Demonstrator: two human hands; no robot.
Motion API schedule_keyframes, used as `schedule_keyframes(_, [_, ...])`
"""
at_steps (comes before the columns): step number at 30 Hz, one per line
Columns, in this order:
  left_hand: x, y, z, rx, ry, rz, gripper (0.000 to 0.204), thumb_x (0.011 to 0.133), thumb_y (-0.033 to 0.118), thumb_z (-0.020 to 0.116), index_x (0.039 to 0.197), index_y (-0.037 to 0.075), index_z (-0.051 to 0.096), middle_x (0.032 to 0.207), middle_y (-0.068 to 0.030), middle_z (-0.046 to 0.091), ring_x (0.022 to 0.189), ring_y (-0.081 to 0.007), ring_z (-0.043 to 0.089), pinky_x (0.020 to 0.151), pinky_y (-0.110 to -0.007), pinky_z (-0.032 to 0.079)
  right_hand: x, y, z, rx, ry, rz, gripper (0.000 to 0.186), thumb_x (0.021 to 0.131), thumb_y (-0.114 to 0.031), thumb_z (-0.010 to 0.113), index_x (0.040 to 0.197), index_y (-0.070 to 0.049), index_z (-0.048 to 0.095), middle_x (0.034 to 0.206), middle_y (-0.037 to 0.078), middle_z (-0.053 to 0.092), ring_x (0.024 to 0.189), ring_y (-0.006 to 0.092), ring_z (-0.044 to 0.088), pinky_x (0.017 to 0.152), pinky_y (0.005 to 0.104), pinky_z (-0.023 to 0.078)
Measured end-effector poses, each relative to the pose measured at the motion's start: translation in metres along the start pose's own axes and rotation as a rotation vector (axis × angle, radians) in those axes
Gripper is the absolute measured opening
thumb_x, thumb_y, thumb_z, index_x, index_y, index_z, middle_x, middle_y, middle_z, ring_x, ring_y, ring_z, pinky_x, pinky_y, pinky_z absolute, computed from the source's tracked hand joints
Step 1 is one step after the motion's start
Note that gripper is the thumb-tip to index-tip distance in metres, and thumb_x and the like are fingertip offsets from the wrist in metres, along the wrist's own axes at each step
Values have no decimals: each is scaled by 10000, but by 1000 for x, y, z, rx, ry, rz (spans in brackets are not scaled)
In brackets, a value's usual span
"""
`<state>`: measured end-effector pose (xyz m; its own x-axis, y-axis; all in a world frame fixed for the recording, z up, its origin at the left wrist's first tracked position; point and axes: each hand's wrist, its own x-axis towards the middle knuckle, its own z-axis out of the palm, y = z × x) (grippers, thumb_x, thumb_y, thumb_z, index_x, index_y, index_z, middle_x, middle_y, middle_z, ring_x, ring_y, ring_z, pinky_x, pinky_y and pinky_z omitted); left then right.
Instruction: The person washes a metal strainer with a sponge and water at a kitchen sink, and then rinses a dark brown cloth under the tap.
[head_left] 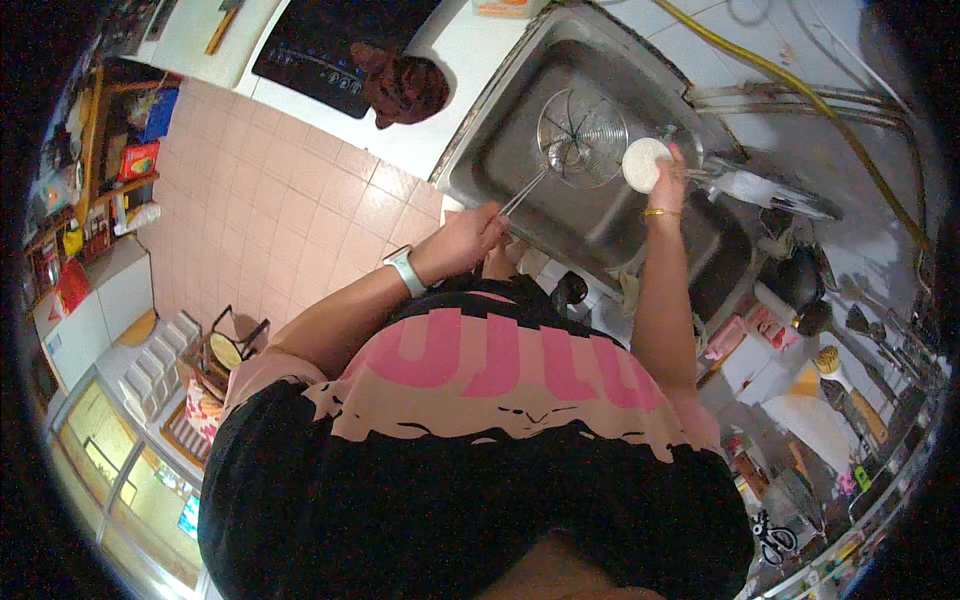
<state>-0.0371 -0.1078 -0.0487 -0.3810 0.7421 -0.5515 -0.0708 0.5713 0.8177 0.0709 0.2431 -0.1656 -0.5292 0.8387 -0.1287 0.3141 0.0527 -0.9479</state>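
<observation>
My left hand [472,243] is closed round the thin metal handle of a wire skimmer [583,137]. The skimmer's round, coiled-wire head lies over the basin of the steel sink [470,170]. To the right of it, my right hand [671,182] grips a round, white scrubbing pad [643,165], its flat face turned toward the skimmer. The pad and the skimmer head appear apart, with a small gap between them. Beside my right hand, the faucet [735,187] reaches in from the right.
A black cooktop [320,70] with a dark brown cloth [408,88] on it is on the counter left of the sink. A yellow hose [790,72] runs along the wall. Utensils and a dark pan [792,275] crowd the right side. Pink tiles [300,190] cover the floor.
</observation>
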Motion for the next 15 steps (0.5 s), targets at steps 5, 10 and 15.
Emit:
schedule_keyframes(5, [22,28,17,-92,-121,-59,337,963,296,407,856,-13,488,706,-138,569,630,-259,570,594,-389,451,-43,-94,20,-223,142,-376,547,801,22,548,1327,-38,410,1268,157,506,1126,254,512,962,352,396])
schedule_keyframes(10, [44,20,33,0,-71,267,295,977,285,390,852,31,473,673,-50,480,535,-132,477,486,-303,415,-60,-56,15,-607,-352,-597,331,774,-28,613,1103,-63,600,1159,182,575,1124,345,511,914,384,449])
schedule_keyframes(15, [33,38,31,40,-216,77,302,974,278,384,861,11,468,675,-110,508,537,-213,532,517,-366,437,-67,-76,5,-839,-249,-410,382,741,-106,670,1114,-105,588,1113,174,567,1049,353,541,862,395,478])
